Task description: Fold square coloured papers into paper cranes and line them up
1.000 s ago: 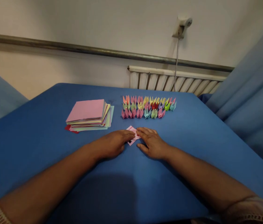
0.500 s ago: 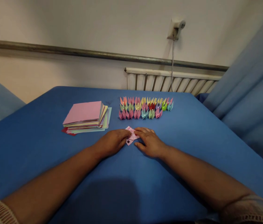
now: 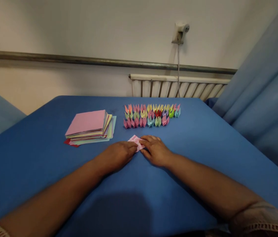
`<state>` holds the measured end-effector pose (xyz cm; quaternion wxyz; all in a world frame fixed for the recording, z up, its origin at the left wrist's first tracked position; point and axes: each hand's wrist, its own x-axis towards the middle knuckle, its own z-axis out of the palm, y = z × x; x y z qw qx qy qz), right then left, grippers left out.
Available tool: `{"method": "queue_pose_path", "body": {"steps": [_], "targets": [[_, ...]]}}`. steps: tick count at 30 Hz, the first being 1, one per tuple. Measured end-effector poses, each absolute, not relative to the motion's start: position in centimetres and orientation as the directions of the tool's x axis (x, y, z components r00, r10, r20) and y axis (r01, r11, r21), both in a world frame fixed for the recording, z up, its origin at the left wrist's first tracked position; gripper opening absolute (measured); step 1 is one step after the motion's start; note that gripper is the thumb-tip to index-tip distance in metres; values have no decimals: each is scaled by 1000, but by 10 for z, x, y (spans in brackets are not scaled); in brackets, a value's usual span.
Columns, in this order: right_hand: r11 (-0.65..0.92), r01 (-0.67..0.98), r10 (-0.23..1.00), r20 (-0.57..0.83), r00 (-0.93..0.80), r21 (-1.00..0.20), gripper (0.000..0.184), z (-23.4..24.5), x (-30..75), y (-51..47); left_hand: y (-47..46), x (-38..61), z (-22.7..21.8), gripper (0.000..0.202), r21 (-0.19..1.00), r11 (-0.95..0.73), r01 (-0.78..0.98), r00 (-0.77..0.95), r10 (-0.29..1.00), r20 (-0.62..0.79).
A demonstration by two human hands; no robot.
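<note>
A small folded piece of pink origami paper (image 3: 136, 141) with a darker pink print lies on the blue surface between both hands. My left hand (image 3: 120, 154) grips its left and near side, fingers bent together and partly hidden behind the hand. From the other side, my right hand (image 3: 155, 150) holds the paper's right edge, with the thumb and fingertips on it. Just beyond stand rows of folded paper cranes (image 3: 151, 114) in pink, yellow, green, red and light blue.
To the left of the cranes sits a thick stack of coloured paper (image 3: 87, 122), pink on top. The blue tabletop (image 3: 193, 131) reaches back to a wall with a metal rail (image 3: 84, 60), a radiator (image 3: 158, 78) and a plugged socket (image 3: 178, 33). Blue curtains (image 3: 264, 82) hang at the sides.
My left hand has shifted slightly left and nearer, covering the paper's near corner with its dark mark. More of the paper's far left part shows. The camera view has moved a little.
</note>
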<state>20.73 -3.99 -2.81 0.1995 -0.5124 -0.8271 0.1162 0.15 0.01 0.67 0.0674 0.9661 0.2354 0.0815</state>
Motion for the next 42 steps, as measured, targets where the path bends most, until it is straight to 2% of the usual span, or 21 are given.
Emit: {"method": "queue_pose_path", "body": {"steps": [3,5,8,10,12,14,17,19,20,22,24,26,29,31,34,38,42], "targets": [[441,790,898,218,-383,-425,42,-29,208,-38,2,2,4,21,199,-824,530,828,554,90],[431,772,902,246,-355,-467,41,-31,209,-34,3,2,4,23,289,-753,591,758,641,120],[433,699,898,336,-283,-569,24,-34,212,-28,2,5,6,23,525,-585,618,602,782,163],[442,632,889,407,-212,-636,14,-36,214,-25,1,8,7,25,697,-443,564,501,854,138],[458,581,876,454,-164,-673,9,-36,215,-25,-2,11,9,26,808,-342,479,478,874,87],[489,571,859,477,-186,-659,7,-33,216,-29,-6,12,11,24,816,-362,450,545,836,71],[557,618,821,478,-311,-555,10,-23,215,-40,-12,11,15,18,661,-556,503,663,739,117],[587,614,801,489,-345,-528,10,-17,213,-47,-15,11,17,19,597,-610,522,667,728,161],[578,592,804,515,-297,-562,15,-15,211,-49,-16,11,18,20,623,-582,523,632,755,174],[511,486,838,538,-94,-710,40,-15,207,-51,-17,13,18,19,770,-415,484,511,849,136],[411,278,894,443,60,-868,59,-20,200,-50,-17,17,17,20,935,-152,321,385,923,18],[292,69,955,295,28,-954,53,-27,194,-48,-16,20,14,24,992,99,81,339,933,-121],[112,-91,989,120,-82,-989,33,-37,187,-44,-16,22,8,27,941,316,-124,371,894,-251],[25,-170,996,39,-76,-985,31,-42,187,-41,-16,22,5,28,929,346,-128,377,884,-277],[-18,-262,998,-4,-56,-965,34,-43,190,-34,-14,22,1,31,933,347,-95,364,885,-292],[-6,-292,1000,-2,-15,-957,33,-39,195,-29,-10,22,-2,38,914,387,-125,417,856,-306],[27,-282,999,32,-13,-959,35,-37,191,-33,-7,22,-6,47,932,338,-135,388,883,-264]]}}
